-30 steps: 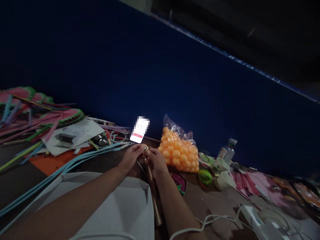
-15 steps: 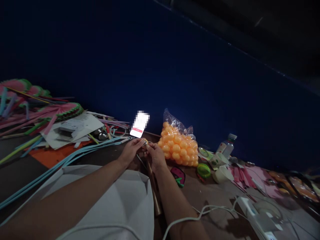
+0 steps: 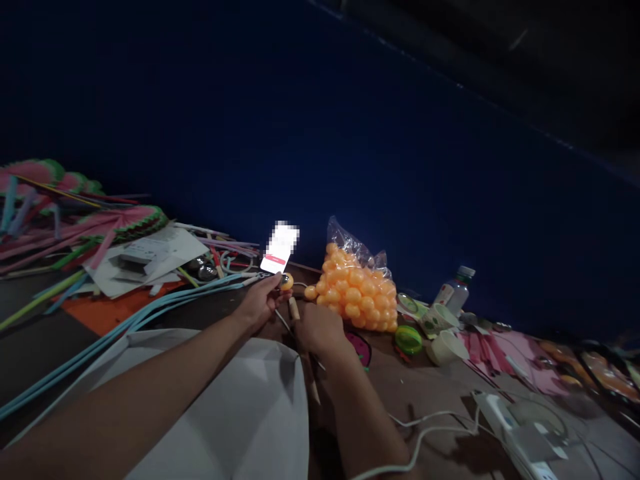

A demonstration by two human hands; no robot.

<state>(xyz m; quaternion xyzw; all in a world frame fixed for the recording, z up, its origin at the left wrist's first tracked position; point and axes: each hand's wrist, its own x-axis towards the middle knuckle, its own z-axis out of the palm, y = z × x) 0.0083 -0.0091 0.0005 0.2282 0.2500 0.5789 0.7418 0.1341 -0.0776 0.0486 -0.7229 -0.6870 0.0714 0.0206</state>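
My left hand is closed in a pinch on a small orange ball with a shiny silvery part on it. Close beside it, my right hand is wrapped round a light-brown wooden stick, whose far end shows above the fist and near end below it. A lit phone stands just behind the left hand. Right of it sits a clear plastic bag full of orange balls, with one loose orange ball at its left side. Under my forearms lies a white sheet-like thing.
Pale blue cords, papers and pink-and-green paper fans crowd the left. To the right are a green striped ball, paper cups, a bottle and a power strip with white cables.
My right hand has left the ball, come down and nearer, and taken hold of the wooden stick, which has shifted away from me. My left hand keeps the ball.
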